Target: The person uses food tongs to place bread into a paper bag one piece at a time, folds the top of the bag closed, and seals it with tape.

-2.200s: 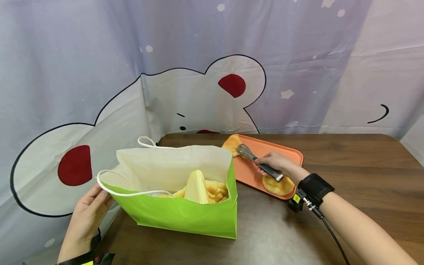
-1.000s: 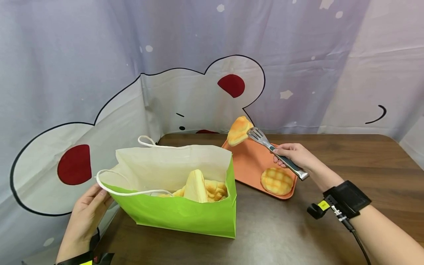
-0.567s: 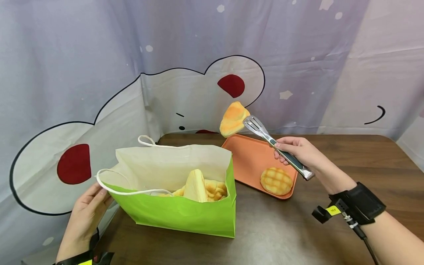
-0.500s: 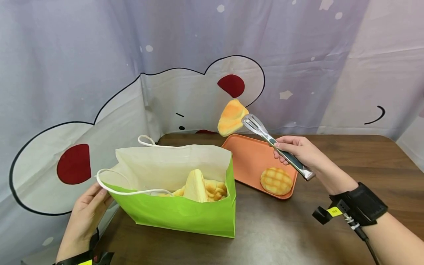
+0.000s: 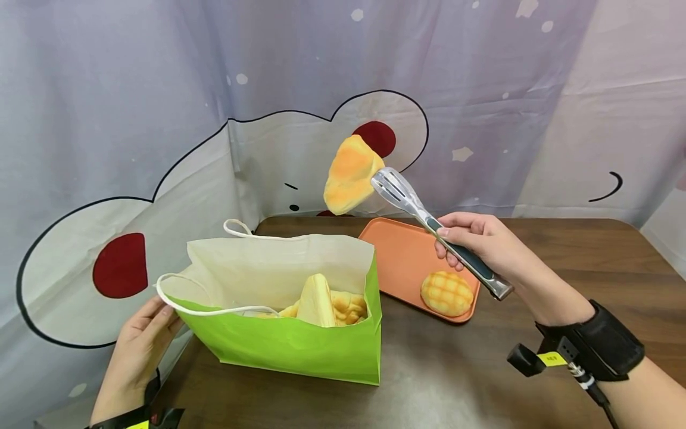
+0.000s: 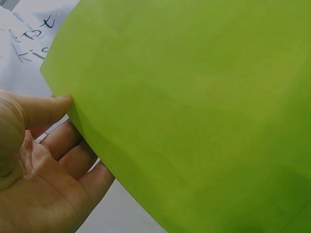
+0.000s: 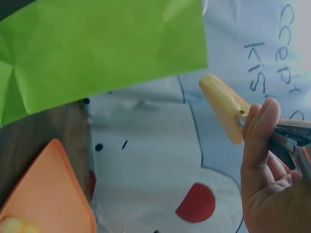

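My right hand (image 5: pixel 485 241) grips metal tongs (image 5: pixel 404 193) with dark grip inlays. Their slotted ends clasp a golden, flattish piece of bread (image 5: pixel 351 176), raised above the far side of the bag. In the right wrist view this bread (image 7: pixel 221 104) shows its pale side. At the left, my left hand (image 5: pixel 140 345) pinches the side edge of a green paper bag (image 5: pixel 300 351) with white rope handles. The left wrist view shows the thumb on the bag's outer face and the fingers at its edge. Inside the bag, a pale bread wedge (image 5: pixel 317 301) leans beside a lumpy bun (image 5: pixel 349 308).
An orange tray (image 5: pixel 399 262) lies behind and right of the bag on the wooden table (image 5: pixel 568 256). One bun with a grid pattern (image 5: pixel 447 294) sits at its near right end. A printed curtain (image 5: pixel 471 89) hangs behind the table. A cable trails from my right wristband (image 5: pixel 595 342).
My right hand has lifted the bread off the tray's far left corner with the tongs and carried it up and leftward toward the bag. My left hand and the bag have stayed put.
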Available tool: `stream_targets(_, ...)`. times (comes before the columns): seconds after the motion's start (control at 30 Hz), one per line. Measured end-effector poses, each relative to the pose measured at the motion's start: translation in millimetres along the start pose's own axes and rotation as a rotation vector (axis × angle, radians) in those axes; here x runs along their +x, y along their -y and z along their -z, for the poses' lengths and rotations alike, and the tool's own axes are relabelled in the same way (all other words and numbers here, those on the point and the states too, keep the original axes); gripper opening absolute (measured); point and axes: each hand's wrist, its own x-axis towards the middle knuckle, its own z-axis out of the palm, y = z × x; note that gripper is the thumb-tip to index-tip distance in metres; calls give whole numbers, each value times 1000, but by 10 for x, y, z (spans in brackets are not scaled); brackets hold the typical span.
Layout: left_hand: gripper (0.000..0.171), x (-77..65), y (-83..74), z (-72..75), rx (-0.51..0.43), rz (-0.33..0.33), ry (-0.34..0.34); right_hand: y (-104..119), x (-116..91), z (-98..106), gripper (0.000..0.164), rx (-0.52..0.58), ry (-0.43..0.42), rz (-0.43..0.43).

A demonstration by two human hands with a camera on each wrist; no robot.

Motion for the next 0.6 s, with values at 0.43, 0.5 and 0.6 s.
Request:
stream_targets(0.43, 49, 3, -8, -8, 14, 3, -2, 201, -142, -264, 16, -51, 90, 202)
stream_targets(0.5, 49, 2, -4, -2, -1, -4, 5, 177, -146, -290, 17, -51, 117, 260)
stream_targets(0.6, 50, 0, 5, 13, -32, -14, 24, 127, -139, -319, 22, -41, 164, 338)
